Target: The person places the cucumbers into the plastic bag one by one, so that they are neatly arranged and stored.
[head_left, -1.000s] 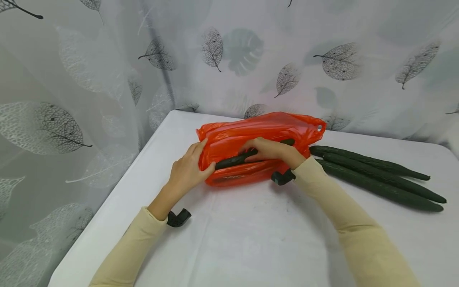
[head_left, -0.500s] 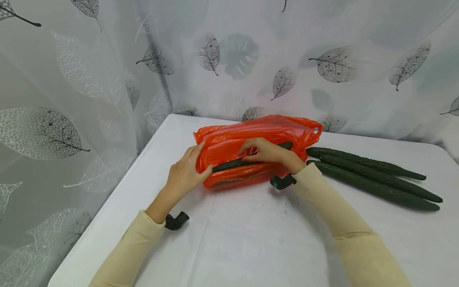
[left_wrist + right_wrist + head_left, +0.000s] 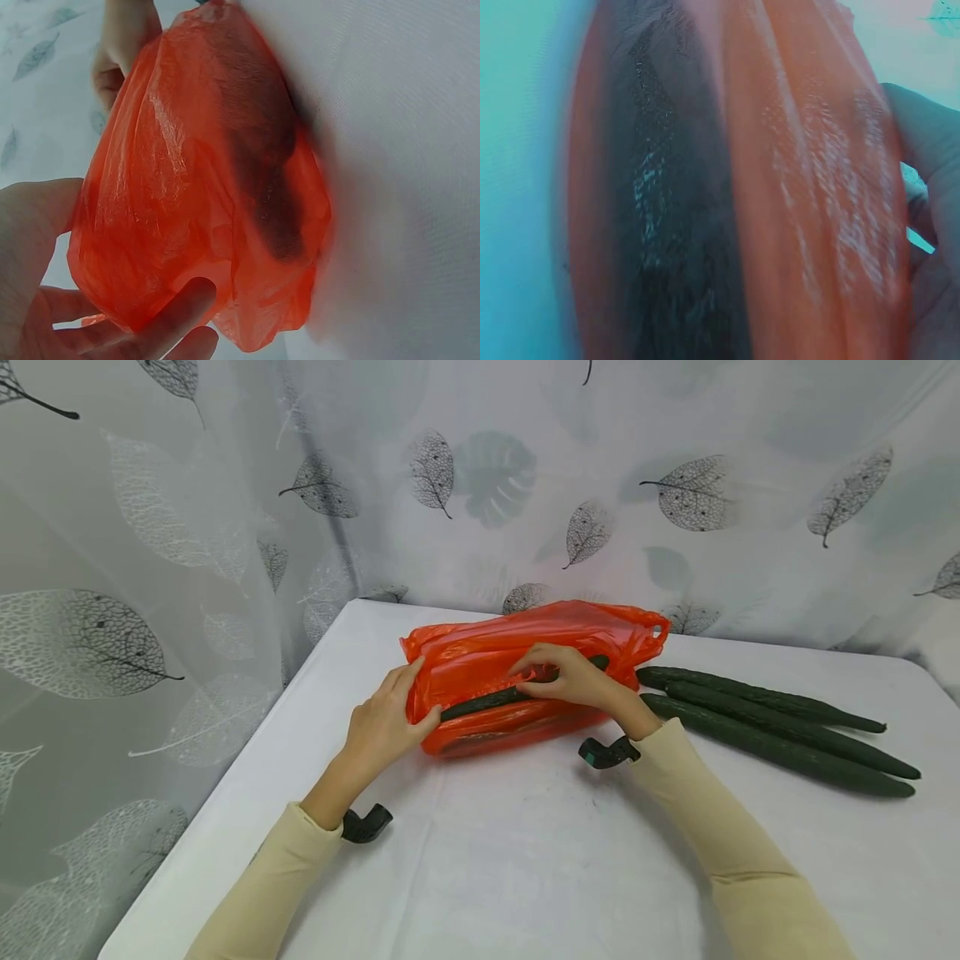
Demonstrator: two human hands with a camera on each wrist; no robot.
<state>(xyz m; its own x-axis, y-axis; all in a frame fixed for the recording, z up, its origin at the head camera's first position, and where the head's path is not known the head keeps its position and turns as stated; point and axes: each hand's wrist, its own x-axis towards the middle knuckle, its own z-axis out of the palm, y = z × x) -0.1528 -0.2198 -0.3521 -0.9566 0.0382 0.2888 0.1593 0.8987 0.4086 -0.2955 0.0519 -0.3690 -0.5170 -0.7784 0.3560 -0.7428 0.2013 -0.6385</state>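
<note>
A red plastic bag (image 3: 465,653) lies on its side at the table's back, a dark green cucumber (image 3: 480,702) showing along its opening. More dark, long shapes show through its thin film in both wrist views. My left hand (image 3: 378,718) holds the bag's left end, thumb at the cucumber's tip; in the left wrist view its fingers (image 3: 176,315) curl around the film. My right hand (image 3: 573,681) reaches over the bag from the right, its thumb and fingers bent on either side of the cucumber's middle. In the right wrist view, the bag hides part of that hand.
Three long cucumbers (image 3: 780,727) lie side by side to the right of the bag. A white cloth covers the table (image 3: 510,860). A leaf-patterned curtain (image 3: 480,485) hangs behind the table and along its left side.
My right hand has shifted slightly right along the cucumber, uncovering more of its left part. My left hand stays at the bag's end. The whole head view has shifted a little.
</note>
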